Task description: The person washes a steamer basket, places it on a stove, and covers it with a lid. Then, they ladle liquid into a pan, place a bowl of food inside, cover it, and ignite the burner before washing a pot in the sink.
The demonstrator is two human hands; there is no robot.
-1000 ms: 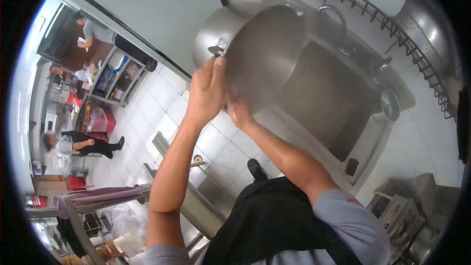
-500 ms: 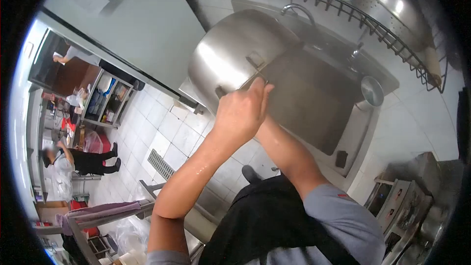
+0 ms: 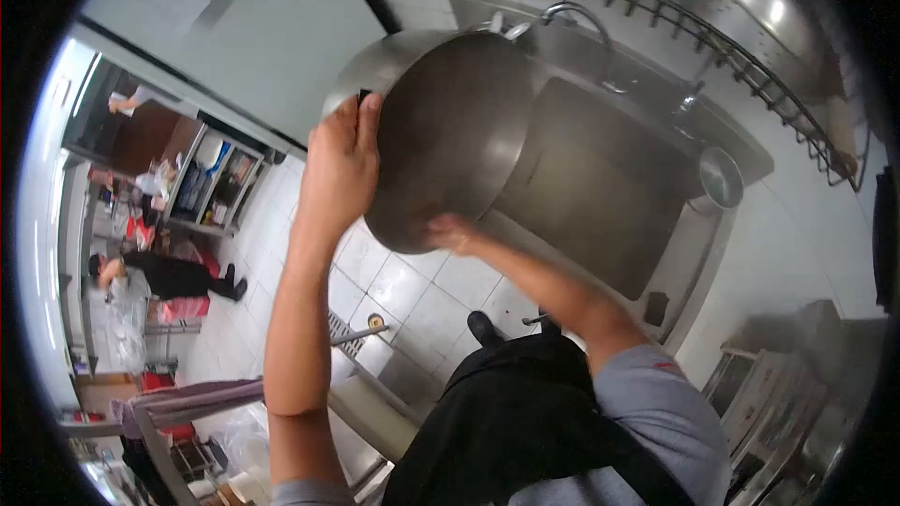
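Note:
A large stainless steel pot [image 3: 450, 131] is tilted at the left edge of the sink, its wide mouth turned toward me. My left hand [image 3: 337, 164] is closed on the pot at the left side of its rim, where a small dark piece shows by the fingertips. My right hand [image 3: 455, 232] is at the lower edge of the mouth, overlapping the rim in this view. Motion smears its fingers. Beyond the pot, the sink [image 3: 600, 187] has a curved faucet [image 3: 581, 11] over its back edge.
A metal cup [image 3: 720, 178] stands at the sink's right corner. Above hangs a black wire rack [image 3: 647, 14] with a large perforated metal bowl [image 3: 759, 9]. A metal frame [image 3: 159, 422] with a cloth is at lower left. Another person [image 3: 169, 276] stands farther off at left.
The pot has turned from showing its outer side to showing its open mouth. My hands, crossed together before, have parted: the left moved up and left, the right to the lower rim.

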